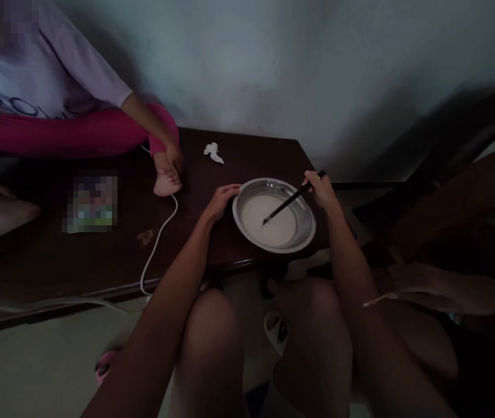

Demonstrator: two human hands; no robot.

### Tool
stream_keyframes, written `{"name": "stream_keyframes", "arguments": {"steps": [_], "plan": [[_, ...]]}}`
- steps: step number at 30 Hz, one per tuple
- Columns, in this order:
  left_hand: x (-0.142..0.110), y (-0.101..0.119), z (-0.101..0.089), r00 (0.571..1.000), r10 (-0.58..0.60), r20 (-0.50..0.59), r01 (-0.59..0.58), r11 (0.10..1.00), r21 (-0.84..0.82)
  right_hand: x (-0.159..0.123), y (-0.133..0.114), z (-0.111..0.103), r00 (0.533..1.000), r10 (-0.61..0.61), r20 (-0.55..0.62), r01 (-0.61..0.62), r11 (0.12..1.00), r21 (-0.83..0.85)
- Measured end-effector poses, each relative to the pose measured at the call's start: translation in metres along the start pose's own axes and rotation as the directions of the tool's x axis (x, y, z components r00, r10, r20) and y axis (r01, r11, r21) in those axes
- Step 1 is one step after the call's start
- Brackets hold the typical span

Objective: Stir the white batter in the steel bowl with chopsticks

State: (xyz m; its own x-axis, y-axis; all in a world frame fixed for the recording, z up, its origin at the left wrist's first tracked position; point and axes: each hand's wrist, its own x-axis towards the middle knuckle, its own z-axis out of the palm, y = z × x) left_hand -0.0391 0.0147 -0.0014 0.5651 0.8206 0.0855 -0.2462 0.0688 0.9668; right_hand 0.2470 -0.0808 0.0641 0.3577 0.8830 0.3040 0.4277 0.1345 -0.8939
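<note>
A round metal bowl (307, 233) stands on the dark wooden bench, with a whitish liquid (260, 223) in its lower part. My left hand (222, 201) holds the bowl's left rim, its fingers along the edge and the thumb hard to make out. On the other side, my right hand (319, 187) is closed around the upper end of black chopsticks (288, 201), which look pressed together. They slant down to the left across the bowl, and their tips dip into the liquid.
Crumpled white tissue (215, 152) lies behind the bowl on the bench (247, 144). A white cable (159, 238) runs over the bench to the left. Another person (86, 75) sits there, one foot near the cable. At right, another person's hand (421, 285) holds a thin stick (375, 301).
</note>
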Motion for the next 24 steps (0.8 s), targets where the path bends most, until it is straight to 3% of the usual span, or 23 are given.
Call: {"name": "stream_keyframes", "arguments": {"steps": [2,6,10,14,18,22,24], "plan": [[0.0006,-0.0007,-0.0008,1.0,0.005,0.005,-0.005,1.0,0.0,-0.0013,0.0002,-0.0005,1.0,0.01,-0.017,-0.011,1.0,-0.01],[0.0009,-0.0005,-0.0009,1.0,0.007,0.013,-0.007,1.0,-0.022,-0.0019,-0.0015,-0.0018,0.997,0.024,0.071,-0.024,1.0,-0.001],[0.0002,0.0004,-0.0002,1.0,0.006,0.009,-0.006,1.0,-0.027,-0.001,-0.002,-0.0033,0.998,-0.021,-0.053,0.021,1.0,-0.003],[0.0003,0.0006,0.0001,1.0,-0.004,-0.004,0.004,1.0,-0.002,-0.0019,0.0005,-0.0059,0.997,0.05,0.052,-0.048,0.999,-0.024],[0.0004,0.0007,0.0001,1.0,-0.007,-0.008,0.007,1.0,-0.014,-0.0026,0.0014,-0.0076,0.999,0.009,-0.037,-0.009,1.0,0.008],[0.0006,-0.0003,-0.0005,1.0,0.009,0.014,-0.008,1.0,-0.027,-0.0036,-0.0009,-0.0069,0.999,0.048,0.018,-0.048,0.999,0.007],[0.0009,-0.0009,-0.0008,1.0,0.008,0.013,-0.007,0.999,-0.038,-0.0036,-0.0016,-0.0059,0.999,0.045,-0.011,-0.045,0.999,0.002]]}}
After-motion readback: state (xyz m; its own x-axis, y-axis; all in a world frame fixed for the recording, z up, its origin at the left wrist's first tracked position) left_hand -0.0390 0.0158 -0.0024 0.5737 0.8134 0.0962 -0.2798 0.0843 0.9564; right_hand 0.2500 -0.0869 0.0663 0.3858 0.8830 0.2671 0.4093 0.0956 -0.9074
